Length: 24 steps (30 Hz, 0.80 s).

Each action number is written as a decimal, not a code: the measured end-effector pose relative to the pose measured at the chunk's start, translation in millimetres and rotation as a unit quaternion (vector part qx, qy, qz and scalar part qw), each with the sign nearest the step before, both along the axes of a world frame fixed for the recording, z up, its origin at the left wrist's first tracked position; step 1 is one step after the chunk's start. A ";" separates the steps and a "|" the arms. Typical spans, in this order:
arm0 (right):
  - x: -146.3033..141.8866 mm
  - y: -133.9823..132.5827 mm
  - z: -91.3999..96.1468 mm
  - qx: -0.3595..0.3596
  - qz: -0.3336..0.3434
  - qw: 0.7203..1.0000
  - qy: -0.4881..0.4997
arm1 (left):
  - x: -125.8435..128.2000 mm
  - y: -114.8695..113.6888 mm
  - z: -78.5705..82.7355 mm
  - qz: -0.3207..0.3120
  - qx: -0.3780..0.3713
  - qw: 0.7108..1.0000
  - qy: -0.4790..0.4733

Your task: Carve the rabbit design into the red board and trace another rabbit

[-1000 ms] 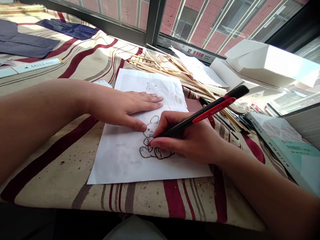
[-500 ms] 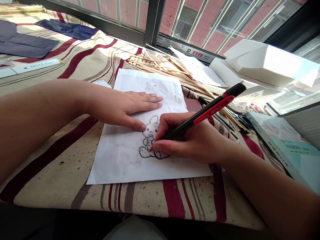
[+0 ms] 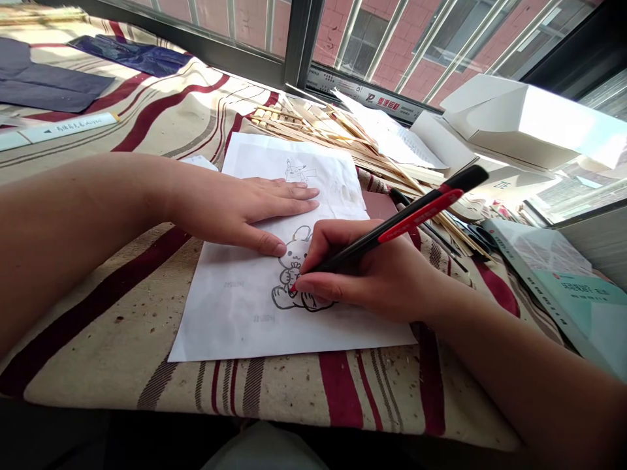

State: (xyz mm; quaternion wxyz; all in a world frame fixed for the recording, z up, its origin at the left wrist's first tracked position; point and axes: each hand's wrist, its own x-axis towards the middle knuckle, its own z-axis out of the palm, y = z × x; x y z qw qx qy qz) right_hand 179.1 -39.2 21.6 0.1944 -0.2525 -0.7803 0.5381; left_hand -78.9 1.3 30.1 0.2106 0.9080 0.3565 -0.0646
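A white sheet of paper [image 3: 220,333] lies on the striped cloth. On it is a black-outlined drawing of a rabbit [image 3: 289,258], and a small outline of a cartoon figure [image 3: 296,171] shows near the top. My left hand [image 3: 245,205] rests flat on the paper, fingers spread, its thumb beside the rabbit's head. My right hand [image 3: 353,271] grips a black pen with a red clip [image 3: 416,215], tilted up to the right. Its red tip touches the drawing at the rabbit's middle. The right side of the rabbit is hidden behind my fingers.
Behind the paper lies a pile of thin wooden sticks [image 3: 333,137]. An open white box [image 3: 529,124] stands at the back right, and a book [image 3: 563,287] lies at the right. A white marker [image 3: 68,129] and dark folded cloth [image 3: 49,81] are at the left.
The pen tip has shifted slightly left and up on the rabbit, and my right hand has moved a little with it. My left hand has stayed in place.
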 end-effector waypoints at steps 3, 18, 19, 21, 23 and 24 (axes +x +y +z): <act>1.2 -0.2 2.4 0.003 0.004 1.000 -0.017 | 0.0 0.6 -0.9 -0.004 0.002 1.000 0.001; 0.2 -0.1 5.8 0.001 -0.005 1.000 -0.028 | 0.2 0.4 -1.9 -0.007 0.006 1.000 0.010; 0.1 0.0 5.9 0.003 -0.007 1.000 -0.027 | -0.3 0.4 -2.0 -0.008 0.006 1.000 0.009; -0.2 0.2 5.8 0.006 -0.012 1.000 -0.027 | -0.8 0.5 -2.1 -0.008 0.006 1.000 0.005; -0.6 0.3 5.2 0.005 -0.015 1.000 -0.026 | -0.8 0.7 -2.2 -0.006 0.005 1.000 0.002; -0.8 0.3 4.7 0.004 -0.014 1.000 -0.023 | -0.7 0.7 -2.1 -0.004 0.004 1.000 0.001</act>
